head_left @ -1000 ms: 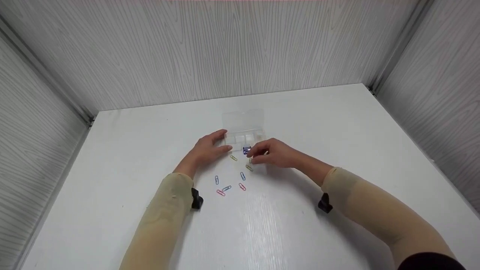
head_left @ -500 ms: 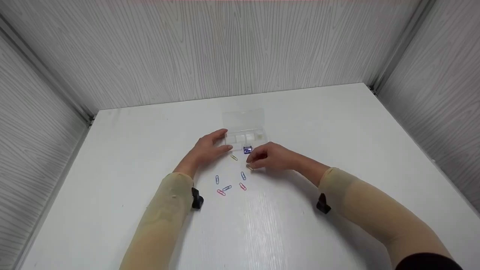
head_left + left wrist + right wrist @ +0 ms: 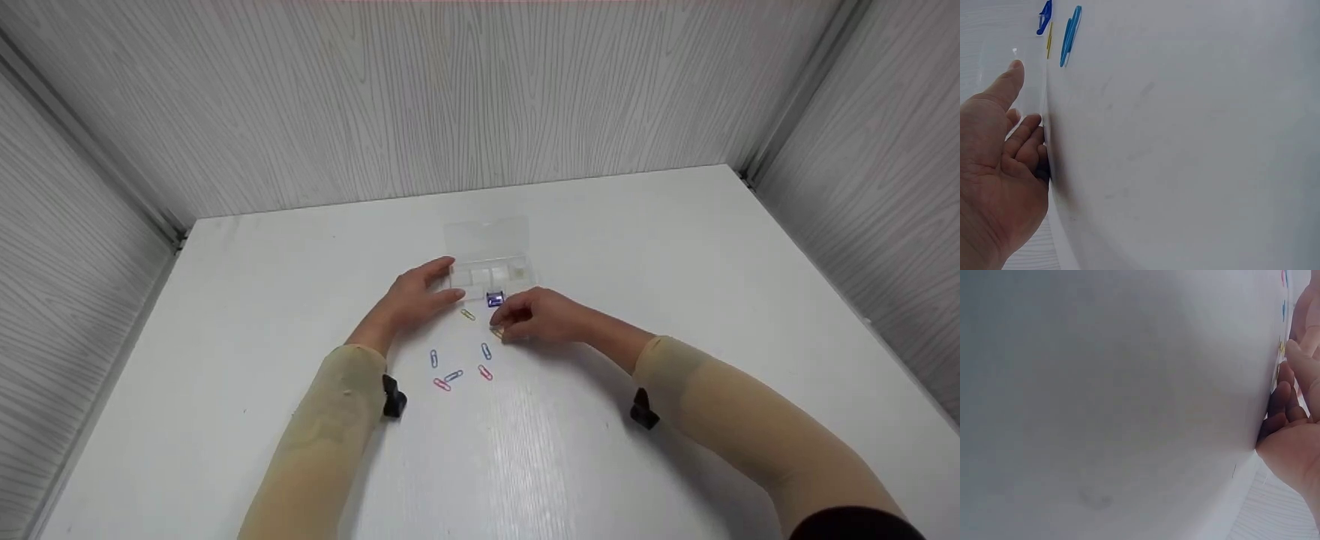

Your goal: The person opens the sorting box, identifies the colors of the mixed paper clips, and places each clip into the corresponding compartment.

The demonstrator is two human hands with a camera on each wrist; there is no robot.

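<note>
A clear plastic compartment box [image 3: 480, 276] stands in the middle of the table, its lid [image 3: 487, 238] raised at the back. My left hand [image 3: 418, 300] holds its left end, thumb at the front edge and fingers round the side. Just in front of the box, my right hand [image 3: 544, 315] pinches a yellow paper clip [image 3: 496, 331] between thumb and fingertips, low over the table; the fingers partly cover it. Another yellow paper clip [image 3: 468, 314] lies near my left thumb. At the box's front sits a small shiny blue-purple piece [image 3: 495, 299].
Toward me on the white table [image 3: 480, 465] lie several blue and red paper clips, among them a blue paper clip [image 3: 486, 351] and a red paper clip [image 3: 442, 385]. Pale wood-grain panels [image 3: 450, 97] wall in the back and both sides.
My right hand has moved slightly toward me from beside the blue-purple piece, its fingertips coming down onto the nearer yellow paper clip. The left hand has stayed on the box.
</note>
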